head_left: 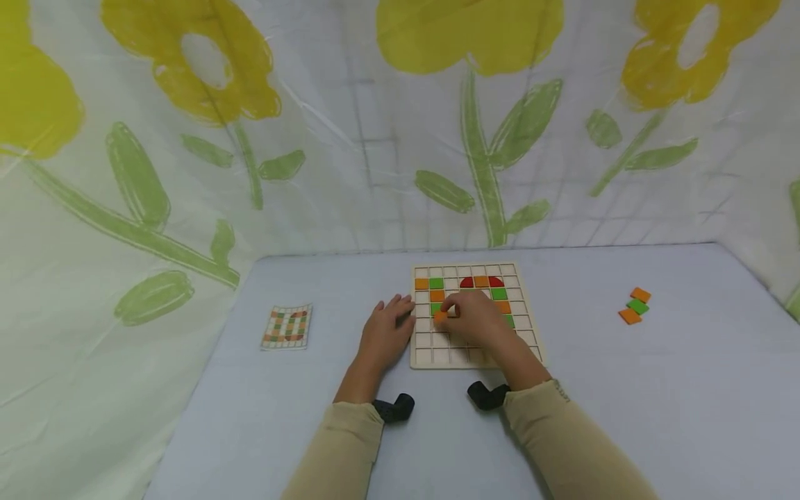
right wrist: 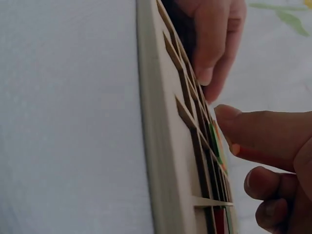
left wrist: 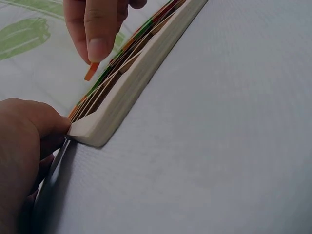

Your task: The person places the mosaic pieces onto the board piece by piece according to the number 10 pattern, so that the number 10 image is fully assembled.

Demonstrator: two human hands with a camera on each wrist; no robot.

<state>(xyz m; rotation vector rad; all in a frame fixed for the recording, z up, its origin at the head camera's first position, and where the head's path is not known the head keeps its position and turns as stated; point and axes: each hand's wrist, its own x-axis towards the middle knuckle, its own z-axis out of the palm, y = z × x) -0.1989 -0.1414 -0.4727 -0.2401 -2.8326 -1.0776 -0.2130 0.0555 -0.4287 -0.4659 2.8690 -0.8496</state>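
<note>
A wooden grid board lies on the table, with orange and green square tiles and red rounded pieces in some of its cells. My right hand pinches an orange square tile between thumb and fingers, just above the board's left part. Below a column of green and orange tiles, that piece hovers near a cell. My left hand rests on the table at the board's left side, its fingers touching the edge. In the left wrist view the thumb meets the board's corner.
To the left lies a small pattern card printed with a coloured grid. On the right are loose tiles: an orange one, a green one and another orange one. A flower-printed curtain hangs behind the table.
</note>
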